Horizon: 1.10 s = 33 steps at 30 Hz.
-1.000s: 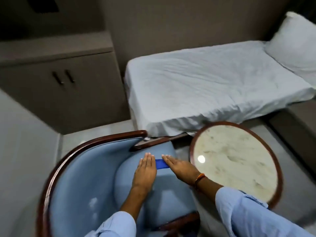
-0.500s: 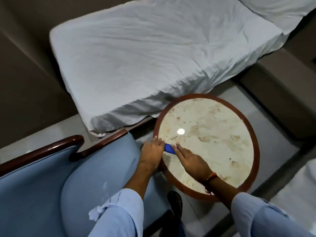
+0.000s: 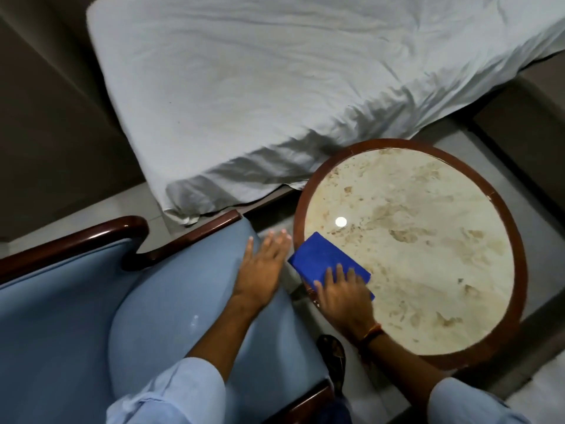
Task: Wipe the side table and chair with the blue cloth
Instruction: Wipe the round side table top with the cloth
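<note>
At the near left edge of the round bench (image 3: 452, 157), the folded blue cloth (image 3: 324, 258) lies flat on the marble top, one corner overhanging the wooden rim. The right hand (image 3: 342, 295) presses on it with fingers spread flat, gripping nothing. The left hand (image 3: 263, 267) rests open, fingers splayed, on the blue chair (image 3: 171, 301) seat beside the bench.

The round side table (image 3: 428, 228) has a pale marbled top inside a dark wooden rim; a folded blue cloth (image 3: 324, 258) lies flat on its near-left edge, one corner overhanging the rim; the right hand (image 3: 344, 296) rests flat on the cloth; a small bright reflection (image 3: 341, 222) sits just beyond it.
</note>
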Each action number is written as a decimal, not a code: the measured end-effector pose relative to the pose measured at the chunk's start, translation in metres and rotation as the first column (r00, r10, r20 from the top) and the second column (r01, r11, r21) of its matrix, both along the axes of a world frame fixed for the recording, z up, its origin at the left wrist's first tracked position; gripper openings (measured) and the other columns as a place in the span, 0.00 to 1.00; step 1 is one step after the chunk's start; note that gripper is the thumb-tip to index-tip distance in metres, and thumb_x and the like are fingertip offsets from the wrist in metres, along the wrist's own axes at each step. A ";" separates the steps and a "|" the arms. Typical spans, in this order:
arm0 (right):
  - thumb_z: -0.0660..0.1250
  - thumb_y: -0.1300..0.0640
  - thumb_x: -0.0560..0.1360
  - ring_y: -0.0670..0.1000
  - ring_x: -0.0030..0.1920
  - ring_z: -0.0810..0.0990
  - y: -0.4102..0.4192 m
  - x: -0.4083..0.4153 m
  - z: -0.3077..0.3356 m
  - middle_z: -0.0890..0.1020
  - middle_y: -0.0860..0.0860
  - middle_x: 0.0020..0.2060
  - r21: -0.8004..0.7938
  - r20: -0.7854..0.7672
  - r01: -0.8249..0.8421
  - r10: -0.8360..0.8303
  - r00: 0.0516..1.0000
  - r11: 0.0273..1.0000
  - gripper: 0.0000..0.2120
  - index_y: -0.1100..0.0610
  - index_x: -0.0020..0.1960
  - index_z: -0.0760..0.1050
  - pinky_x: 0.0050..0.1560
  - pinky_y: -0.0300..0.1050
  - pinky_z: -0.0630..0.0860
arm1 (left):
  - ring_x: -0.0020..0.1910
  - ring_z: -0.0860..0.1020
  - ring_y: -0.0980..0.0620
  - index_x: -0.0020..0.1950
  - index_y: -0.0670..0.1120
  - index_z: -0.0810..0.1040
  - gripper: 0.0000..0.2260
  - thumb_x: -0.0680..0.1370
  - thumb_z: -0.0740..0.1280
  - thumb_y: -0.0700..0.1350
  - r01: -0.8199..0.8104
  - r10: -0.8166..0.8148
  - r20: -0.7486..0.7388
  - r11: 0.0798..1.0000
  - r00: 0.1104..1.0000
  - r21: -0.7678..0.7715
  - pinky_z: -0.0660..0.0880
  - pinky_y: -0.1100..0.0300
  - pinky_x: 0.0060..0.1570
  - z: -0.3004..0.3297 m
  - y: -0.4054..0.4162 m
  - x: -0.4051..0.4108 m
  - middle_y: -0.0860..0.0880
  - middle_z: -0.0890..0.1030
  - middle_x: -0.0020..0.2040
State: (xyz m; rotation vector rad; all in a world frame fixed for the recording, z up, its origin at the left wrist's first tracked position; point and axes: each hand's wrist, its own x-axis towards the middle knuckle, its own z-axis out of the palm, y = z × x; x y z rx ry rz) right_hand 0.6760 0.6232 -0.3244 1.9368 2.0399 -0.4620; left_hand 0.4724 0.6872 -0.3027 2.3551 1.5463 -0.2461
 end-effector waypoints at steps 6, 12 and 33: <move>0.44 0.42 0.85 0.58 0.84 0.43 0.034 0.017 -0.022 0.43 0.50 0.84 0.044 -0.112 -0.347 0.350 0.930 0.937 0.29 0.45 0.84 0.42 0.82 0.60 0.55 | 0.83 0.56 0.44 0.83 0.42 0.58 0.28 0.83 0.57 0.47 -0.418 0.474 -0.067 0.826 0.878 0.378 0.50 0.35 0.78 0.085 0.041 -0.125 0.43 0.58 0.84; 0.48 0.42 0.86 0.60 0.84 0.44 0.071 -0.010 -0.041 0.45 0.53 0.84 0.120 -0.084 -0.113 0.123 0.989 0.986 0.29 0.45 0.84 0.44 0.81 0.64 0.55 | 0.81 0.62 0.40 0.78 0.39 0.68 0.29 0.84 0.55 0.58 -0.542 0.608 -0.161 0.777 0.777 0.320 0.53 0.33 0.77 0.091 0.036 -0.214 0.40 0.68 0.79; 0.52 0.41 0.85 0.56 0.84 0.46 -0.091 0.033 -0.082 0.47 0.51 0.85 0.103 -0.053 -0.361 0.368 0.928 0.927 0.32 0.49 0.84 0.47 0.79 0.66 0.57 | 0.80 0.62 0.37 0.74 0.35 0.69 0.26 0.84 0.57 0.53 -0.526 0.598 -0.093 0.760 0.796 0.382 0.52 0.32 0.76 0.089 0.038 -0.206 0.36 0.71 0.75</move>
